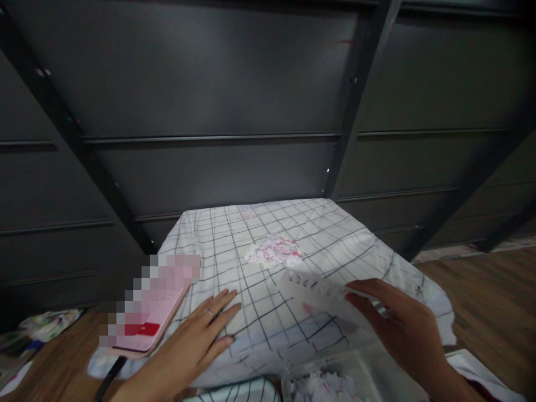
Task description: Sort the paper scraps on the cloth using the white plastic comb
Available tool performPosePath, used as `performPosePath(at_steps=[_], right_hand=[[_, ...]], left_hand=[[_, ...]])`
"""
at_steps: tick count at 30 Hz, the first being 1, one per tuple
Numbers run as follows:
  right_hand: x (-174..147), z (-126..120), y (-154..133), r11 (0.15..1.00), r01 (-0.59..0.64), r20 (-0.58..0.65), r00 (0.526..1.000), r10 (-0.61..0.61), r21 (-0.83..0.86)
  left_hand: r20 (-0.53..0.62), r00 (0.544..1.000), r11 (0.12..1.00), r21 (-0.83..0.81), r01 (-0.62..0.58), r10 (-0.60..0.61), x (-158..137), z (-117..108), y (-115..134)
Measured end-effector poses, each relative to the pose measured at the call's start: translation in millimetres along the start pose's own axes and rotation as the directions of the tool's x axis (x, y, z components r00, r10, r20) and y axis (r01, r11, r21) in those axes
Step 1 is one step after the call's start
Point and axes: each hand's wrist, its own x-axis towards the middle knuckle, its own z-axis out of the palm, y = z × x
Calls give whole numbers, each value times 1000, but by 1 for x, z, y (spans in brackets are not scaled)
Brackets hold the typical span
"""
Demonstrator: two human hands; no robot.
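Observation:
My left hand (209,329) lies flat on a white cloth with a dark grid pattern (221,234), fingers spread, a ring on one finger. Between finger and thumb, my right hand (397,318) grips a pale strip with a row of cut-outs along it (314,293), slightly blurred; its exact kind I cannot make out. Just beyond the strip, a small heap of white and pink paper scraps (274,251) rests on the cloth. Below the strip, at the near edge, a clear plastic box (368,357) contains more paper scraps (322,386).
Left of my left hand lies a pink phone (167,304), its screen partly blurred out, with a black cable (111,379). A dark metal panel wall (218,72) rises behind the cloth-covered surface. Wooden floor (489,301) shows on the right, and a crumpled bag (50,325) lies at left.

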Motion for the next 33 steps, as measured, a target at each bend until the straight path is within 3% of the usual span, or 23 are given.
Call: performPosePath(at_steps=[7,15,19,22,26,30,33], right_hand=[[-7,-8,5,986,-51,-18,999,49,-159],[-27,-10,-33,960,18,-64,997,-38,-279],[-29,-2,-55,980,72,-84,993,-89,-185],[-23,4,-70,995,45,-90,995,-53,-92],[-17,10,-88,1000,19,-25,1000,-19,11],[-17,8,-99,992,-2,0,1000,2,125],[-22,-1,-98,976,-9,108,994,-15,217]], left_hand=[[15,999,999,-4,47,-47,-14,-2,-5],[27,996,996,-13,89,-89,-29,-4,-9],[60,991,992,-23,123,-122,-31,-3,-7],[112,978,981,-60,183,-175,-28,-7,-2],[153,957,959,-105,263,-246,-23,-12,1],[137,965,957,-161,243,-222,-24,-10,0],[95,970,953,-187,237,-223,-26,-6,0]])
